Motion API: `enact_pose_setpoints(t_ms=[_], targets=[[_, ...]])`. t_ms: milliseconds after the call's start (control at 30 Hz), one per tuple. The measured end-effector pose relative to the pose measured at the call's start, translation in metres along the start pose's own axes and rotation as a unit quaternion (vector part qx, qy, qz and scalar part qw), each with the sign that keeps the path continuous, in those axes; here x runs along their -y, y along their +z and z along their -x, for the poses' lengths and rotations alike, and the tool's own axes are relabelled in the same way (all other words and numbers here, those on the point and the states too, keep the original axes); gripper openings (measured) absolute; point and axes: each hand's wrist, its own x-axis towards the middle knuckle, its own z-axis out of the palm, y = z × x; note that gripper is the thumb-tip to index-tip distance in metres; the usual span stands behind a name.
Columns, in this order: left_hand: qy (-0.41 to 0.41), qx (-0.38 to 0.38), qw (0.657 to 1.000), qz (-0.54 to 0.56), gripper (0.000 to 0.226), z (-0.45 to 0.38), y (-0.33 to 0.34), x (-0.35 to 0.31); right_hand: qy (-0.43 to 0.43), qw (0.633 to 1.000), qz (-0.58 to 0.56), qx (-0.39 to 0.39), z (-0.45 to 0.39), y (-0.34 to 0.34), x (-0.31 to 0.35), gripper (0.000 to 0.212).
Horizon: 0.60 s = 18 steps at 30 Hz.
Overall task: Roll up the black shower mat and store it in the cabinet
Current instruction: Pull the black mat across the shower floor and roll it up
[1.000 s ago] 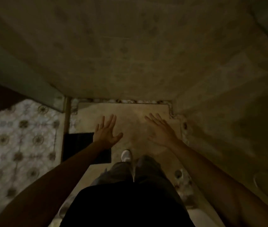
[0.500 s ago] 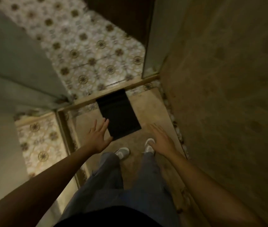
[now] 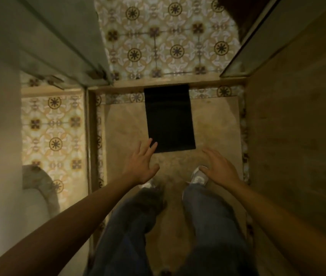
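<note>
The black shower mat [image 3: 170, 118] lies flat and unrolled on the beige shower floor, its far end lapping over the raised threshold. My left hand [image 3: 141, 164] hovers with fingers spread at the mat's near left corner, fingertips over its edge. My right hand [image 3: 218, 168] is spread above the floor, just below and right of the mat's near right corner. Both hands hold nothing. No cabinet is in sight.
I stand in a narrow shower stall; my jeans and grey shoes [image 3: 199, 177] are below the hands. A tiled wall [image 3: 297, 136] closes the right side, a glass panel [image 3: 62, 42] the left. Patterned floor tiles [image 3: 168, 36] lie beyond the threshold. A toilet rim [image 3: 38, 184] shows at left.
My view has swung from the shower wall round to the stall's entrance, so the mat now lies straight ahead. Both hands stay spread and have come closer to the mat's near edge.
</note>
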Motion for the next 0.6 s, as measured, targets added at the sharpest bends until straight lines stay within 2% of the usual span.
enact_pose_setpoints(t_ms=[100,333,467,600], targets=[[0.037,-0.007,0.999,-0.024,0.077,-0.067,0.045,0.033,-0.027,0.999,0.047,0.008,-0.068,0.039,-0.025,0.068],[0.059,-0.007,0.994,-0.089,0.079,-0.223,0.159,0.120,-0.109,0.980,0.163,0.037,-0.236,0.137,-0.108,0.063],[0.097,0.000,0.985,-0.139,0.081,-0.279,0.212,0.151,-0.187,0.944,0.261,0.079,-0.301,0.173,-0.148,0.063],[0.161,0.003,0.963,-0.216,0.078,-0.318,0.233,0.164,-0.252,0.885,0.377,0.106,-0.339,0.190,-0.172,0.062]])
